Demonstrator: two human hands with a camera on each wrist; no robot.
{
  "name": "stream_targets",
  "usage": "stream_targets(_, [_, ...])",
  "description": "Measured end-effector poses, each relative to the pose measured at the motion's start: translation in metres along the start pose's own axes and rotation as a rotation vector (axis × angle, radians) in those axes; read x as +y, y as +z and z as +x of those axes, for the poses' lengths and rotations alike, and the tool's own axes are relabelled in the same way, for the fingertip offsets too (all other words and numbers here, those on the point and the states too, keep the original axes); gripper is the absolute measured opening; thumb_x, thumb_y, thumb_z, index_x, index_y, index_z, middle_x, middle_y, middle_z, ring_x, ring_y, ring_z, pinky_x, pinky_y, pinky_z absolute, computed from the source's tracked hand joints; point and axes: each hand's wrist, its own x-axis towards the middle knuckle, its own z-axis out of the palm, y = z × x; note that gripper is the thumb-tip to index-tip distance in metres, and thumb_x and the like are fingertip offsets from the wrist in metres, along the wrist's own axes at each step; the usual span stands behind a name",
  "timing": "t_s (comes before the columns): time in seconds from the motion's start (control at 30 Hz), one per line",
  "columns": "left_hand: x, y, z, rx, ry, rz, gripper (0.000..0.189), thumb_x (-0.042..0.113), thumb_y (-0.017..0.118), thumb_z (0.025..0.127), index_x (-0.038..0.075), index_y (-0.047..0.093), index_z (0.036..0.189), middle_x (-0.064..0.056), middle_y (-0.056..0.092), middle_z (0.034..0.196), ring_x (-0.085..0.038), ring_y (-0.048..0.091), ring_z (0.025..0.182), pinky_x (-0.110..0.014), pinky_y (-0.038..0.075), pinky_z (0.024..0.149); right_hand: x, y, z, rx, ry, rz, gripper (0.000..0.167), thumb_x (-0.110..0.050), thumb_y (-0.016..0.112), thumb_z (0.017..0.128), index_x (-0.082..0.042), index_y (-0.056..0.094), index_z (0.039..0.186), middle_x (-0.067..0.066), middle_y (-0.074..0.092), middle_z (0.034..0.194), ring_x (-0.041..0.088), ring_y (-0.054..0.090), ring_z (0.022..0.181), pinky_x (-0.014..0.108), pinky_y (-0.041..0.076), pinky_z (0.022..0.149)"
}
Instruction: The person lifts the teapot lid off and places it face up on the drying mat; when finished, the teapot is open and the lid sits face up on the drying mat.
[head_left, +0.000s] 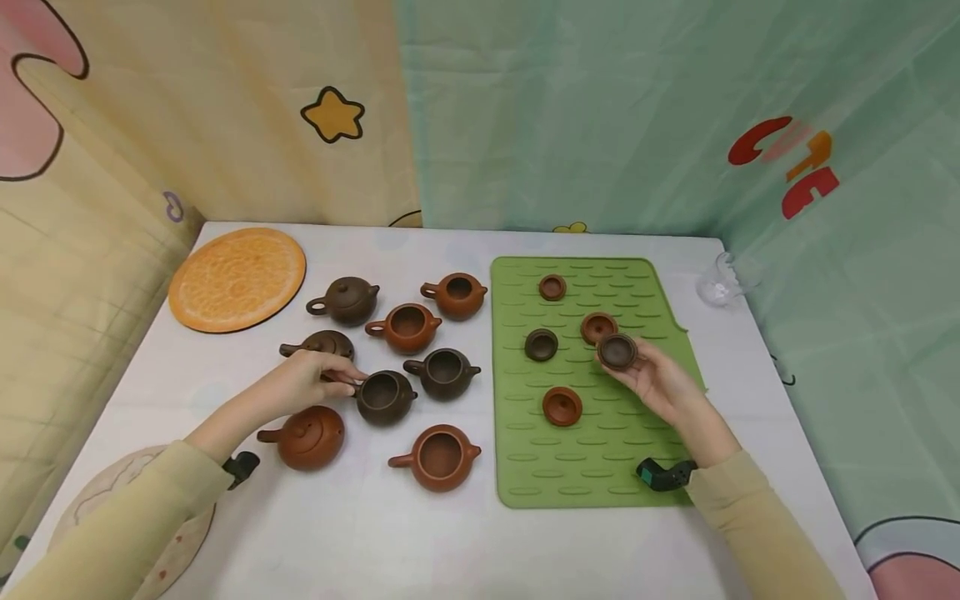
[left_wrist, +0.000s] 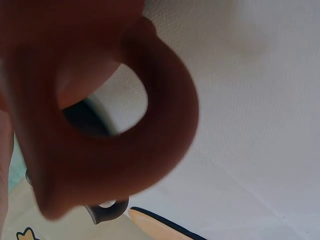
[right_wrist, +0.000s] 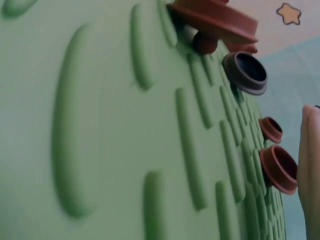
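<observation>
Dark lid (head_left: 617,352) is in the right hand (head_left: 652,382), fingers grasping it by the edge, hollow side up, over the right part of the green mat (head_left: 525,483). Left hand (head_left: 318,379) pinches the handle of an uncovered dark teapot (head_left: 385,400), left of the mat; lid and pot well apart. Four more lids on the mat: small red lid (head_left: 552,287), second dark lid (head_left: 541,344), red lid (head_left: 599,328) just beside the held one, front red lid (head_left: 562,406). Right wrist view has mat lids knob down. Four other pots lack lids: rear red pot (head_left: 461,297), middle red pot (head_left: 406,328), another dark pot (head_left: 444,374), front red pot (head_left: 441,458). Three are covered: rear dark pot (head_left: 351,300), second covered pot (head_left: 326,342), partly behind the left hand, covered red pot (head_left: 310,439). Tally: three lidded, five bare, five lids off, counts match. My read: part-way through; held lid not on any pot, four lids on the mat. Pots sit on the white bench (head_left: 337,533), orange disc (head_left: 237,281) rear left.
</observation>
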Motion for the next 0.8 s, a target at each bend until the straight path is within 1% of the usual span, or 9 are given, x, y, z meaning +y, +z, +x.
stream_targets(0.1, [0.001,-0.001,0.000,0.004,0.007,-0.006,0.022,0.007,0.074,0.086,0.012,0.076,0.107,-0.004,0.075,0.098,-0.010,0.059,0.082,-0.025,0.049,0.069,0.000,-0.001,-0.003,0.076,0.005,-0.163,0.022,-0.016,0.037,0.108,-0.006,0.052,0.119,0.009,0.068,0.111,0.020,0.069,0.104,0.026,0.052,0.095])
stream_targets(0.17, [0.001,-0.001,0.000,0.003,0.003,-0.009,0.022,0.007,0.074,0.086,0.012,0.076,0.107,-0.004,0.075,0.099,-0.011,0.059,0.082,-0.025,0.049,0.069,0.000,0.000,-0.005,0.133,0.016,-0.374,0.031,-0.018,0.041,0.107,0.000,0.046,0.132,0.005,0.067,0.114,0.010,0.068,0.101,0.023,0.053,0.093])
stream_targets(0.27, [0.001,-0.001,-0.001,-0.002,-0.012,-0.012,0.022,0.007,0.074,0.086,0.012,0.076,0.108,-0.004,0.074,0.099,-0.011,0.059,0.083,-0.025,0.049,0.069,0.000,0.003,-0.009,0.215,0.087,-0.692,0.054,-0.023,0.047,0.105,0.010,0.031,0.146,0.017,0.056,0.133,-0.002,0.064,0.097,0.020,0.052,0.092])
stream_targets(0.33, [0.001,-0.001,-0.001,-0.005,-0.017,-0.011,0.022,0.007,0.074,0.086,0.012,0.076,0.108,-0.004,0.074,0.099,-0.011,0.059,0.083,-0.026,0.050,0.070,0.000,0.004,-0.011,0.236,0.140,-0.855,0.064,-0.026,0.048,0.105,0.015,0.024,0.148,0.027,0.042,0.145,-0.006,0.060,0.098,0.021,0.052,0.093])
stream_targets(0.37, [0.001,-0.001,0.000,-0.006,-0.017,-0.010,0.022,0.007,0.074,0.086,0.012,0.076,0.108,-0.003,0.074,0.099,-0.011,0.059,0.084,-0.026,0.050,0.070,-0.001,0.004,-0.013,0.242,0.162,-0.915,0.064,-0.028,0.048,0.105,0.014,0.026,0.148,0.031,0.034,0.149,-0.007,0.058,0.099,0.021,0.052,0.093])
stream_targets(0.43, [0.001,-0.001,0.000,-0.006,-0.016,-0.009,0.022,0.008,0.074,0.087,0.012,0.076,0.108,-0.003,0.074,0.099,-0.011,0.059,0.084,-0.026,0.050,0.071,-0.002,0.004,-0.015,0.244,0.190,-0.994,0.062,-0.029,0.049,0.104,0.012,0.031,0.147,0.033,0.032,0.151,-0.004,0.058,0.101,0.022,0.052,0.092])
stream_targets(0.57, [0.001,-0.001,0.000,-0.006,-0.022,-0.009,0.021,0.007,0.074,0.086,0.012,0.076,0.107,-0.003,0.074,0.099,-0.011,0.060,0.084,-0.027,0.051,0.071,-0.003,0.004,-0.020,0.213,0.182,-1.111,0.055,-0.026,0.053,0.102,0.013,0.044,0.140,0.033,0.046,0.141,0.008,0.064,0.103,0.026,0.055,0.089])
stream_targets(0.67, [0.001,-0.001,-0.001,-0.010,-0.032,-0.013,0.022,0.007,0.073,0.087,0.012,0.076,0.107,-0.003,0.074,0.099,-0.012,0.061,0.085,-0.027,0.051,0.072,-0.003,0.003,-0.022,0.192,0.179,-1.206,0.050,-0.027,0.058,0.100,0.010,0.054,0.133,0.029,0.056,0.133,0.017,0.069,0.100,0.030,0.056,0.086])
stream_targets(0.8, [0.002,-0.001,0.000,-0.013,-0.036,-0.012,0.022,0.006,0.073,0.087,0.011,0.075,0.108,-0.004,0.074,0.101,-0.012,0.061,0.086,-0.028,0.052,0.073,-0.001,0.002,-0.024,0.184,0.179,-1.343,0.045,-0.030,0.062,0.097,0.003,0.062,0.128,0.022,0.065,0.125,0.020,0.069,0.098,0.033,0.055,0.083])
